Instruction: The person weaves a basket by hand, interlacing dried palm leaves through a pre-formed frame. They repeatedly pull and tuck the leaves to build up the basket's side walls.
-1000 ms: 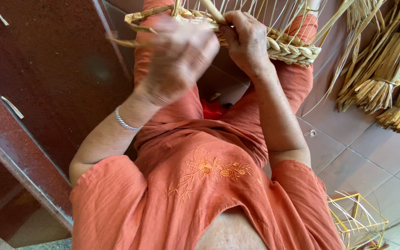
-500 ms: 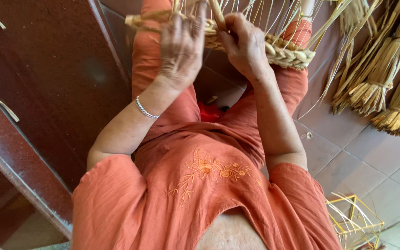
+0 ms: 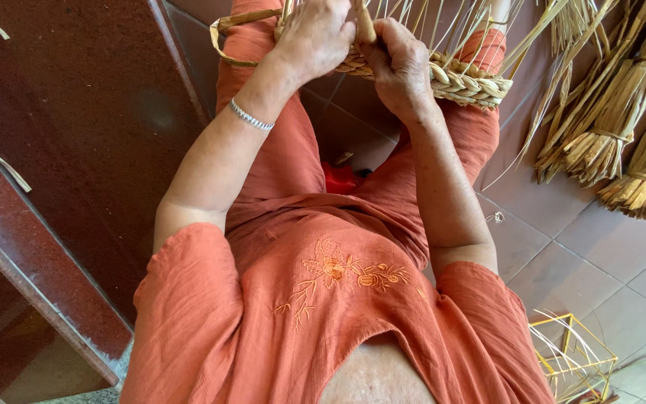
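A half-woven straw basket (image 3: 465,81) with a braided rim and thin upright stakes rests on my knees at the top of the head view. My left hand (image 3: 315,36) grips the rim and a flat straw strand (image 3: 235,22) that loops out to the left. My right hand (image 3: 396,63) pinches the braid and a thick straw end right beside the left hand. Both hands touch each other over the rim. A silver bracelet (image 3: 251,117) sits on my left wrist.
Tied bundles of dry straw (image 3: 614,142) lie on the tiled floor at the right. A yellow wire frame (image 3: 573,359) stands at the lower right. A dark red wooden cabinet (image 3: 61,150) fills the left side. I wear an orange embroidered dress.
My left hand has moved down from above the rim and closed on it beside my right hand. The view has shifted slightly, with the basket now higher in frame.
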`<state>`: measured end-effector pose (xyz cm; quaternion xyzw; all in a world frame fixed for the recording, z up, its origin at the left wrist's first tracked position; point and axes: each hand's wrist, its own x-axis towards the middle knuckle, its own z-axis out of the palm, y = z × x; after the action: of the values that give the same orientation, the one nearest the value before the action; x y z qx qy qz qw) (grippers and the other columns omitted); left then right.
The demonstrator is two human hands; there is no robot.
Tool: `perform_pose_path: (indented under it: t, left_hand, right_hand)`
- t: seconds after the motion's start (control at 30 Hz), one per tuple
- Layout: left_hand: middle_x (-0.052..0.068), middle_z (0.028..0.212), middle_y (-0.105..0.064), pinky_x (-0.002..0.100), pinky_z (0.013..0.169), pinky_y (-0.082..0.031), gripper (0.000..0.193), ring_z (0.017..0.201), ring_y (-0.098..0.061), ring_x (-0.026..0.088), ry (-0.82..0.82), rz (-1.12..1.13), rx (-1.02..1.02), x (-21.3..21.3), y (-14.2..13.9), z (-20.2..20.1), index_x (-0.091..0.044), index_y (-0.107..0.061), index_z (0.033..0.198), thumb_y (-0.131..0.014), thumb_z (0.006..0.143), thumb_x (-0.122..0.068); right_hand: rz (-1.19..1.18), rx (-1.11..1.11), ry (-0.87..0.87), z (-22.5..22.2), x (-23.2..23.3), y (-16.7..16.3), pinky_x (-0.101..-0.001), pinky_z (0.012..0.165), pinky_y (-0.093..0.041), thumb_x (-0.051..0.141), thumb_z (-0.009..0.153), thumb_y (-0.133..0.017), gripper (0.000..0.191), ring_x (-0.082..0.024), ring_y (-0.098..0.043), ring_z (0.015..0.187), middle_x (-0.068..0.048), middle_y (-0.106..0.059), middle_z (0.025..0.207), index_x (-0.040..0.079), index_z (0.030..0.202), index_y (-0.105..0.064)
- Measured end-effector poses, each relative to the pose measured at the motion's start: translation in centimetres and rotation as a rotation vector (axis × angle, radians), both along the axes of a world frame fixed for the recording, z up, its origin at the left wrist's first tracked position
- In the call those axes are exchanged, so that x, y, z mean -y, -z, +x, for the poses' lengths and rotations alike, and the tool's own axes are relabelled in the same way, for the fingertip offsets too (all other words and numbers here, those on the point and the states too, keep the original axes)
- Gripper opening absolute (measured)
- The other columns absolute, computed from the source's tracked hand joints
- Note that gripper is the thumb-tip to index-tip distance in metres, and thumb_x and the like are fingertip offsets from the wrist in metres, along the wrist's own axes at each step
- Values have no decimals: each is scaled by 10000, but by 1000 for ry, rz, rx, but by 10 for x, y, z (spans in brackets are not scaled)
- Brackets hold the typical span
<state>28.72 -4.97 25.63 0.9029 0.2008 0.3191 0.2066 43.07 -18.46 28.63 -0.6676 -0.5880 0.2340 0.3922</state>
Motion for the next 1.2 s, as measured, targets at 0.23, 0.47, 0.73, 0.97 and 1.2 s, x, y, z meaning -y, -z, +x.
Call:
perform_pose_path:
  t: [0.23,0.47,0.73,0.97,1.2]
  left_hand:
    - [10,706,-678,248,506,-500,193,583,-621,75,13,-775,319,-2,0,-4,-42,-735,916,-714,1064,-164]
    - [13,614,-647,306,494,-490,251,504,-606,130,-124,-342,39,3,0,1,-64,-664,762,-768,948,-197]
    - [46,646,-612,306,503,-492,199,543,-605,135,26,-577,130,-3,4,2,-22,-646,828,-648,1021,-73]
    - [24,688,-567,253,501,-434,197,579,-539,82,155,-910,218,-1,1,-9,-15,-653,913,-686,1062,-140]
    - [33,769,-752,218,576,-622,423,673,-768,84,-119,-832,428,22,-17,-35,-80,-689,930,-490,1112,-405]
  right_hand:
    - [-38,-174,-20,1,-5,-5,-306,799,-568,43,1105,-660,37,-136,-692,910,-59,-730,997,38,1138,-646]
    - [-8,-178,-17,-1,6,-4,-313,812,-552,-2,1070,-689,105,-147,-653,923,-69,-682,999,32,1155,-638]
    - [-7,-345,-29,-1,6,2,-299,907,-578,-44,1104,-614,88,-136,-680,1014,-55,-706,1065,35,1142,-601]
    - [18,-371,-71,0,7,4,-308,958,-581,-51,1124,-605,86,-149,-700,1097,-76,-747,1140,27,1152,-583]
    - [-28,-249,50,0,0,2,-269,796,-571,-29,1068,-694,128,-99,-658,871,-53,-736,1006,42,1173,-678]
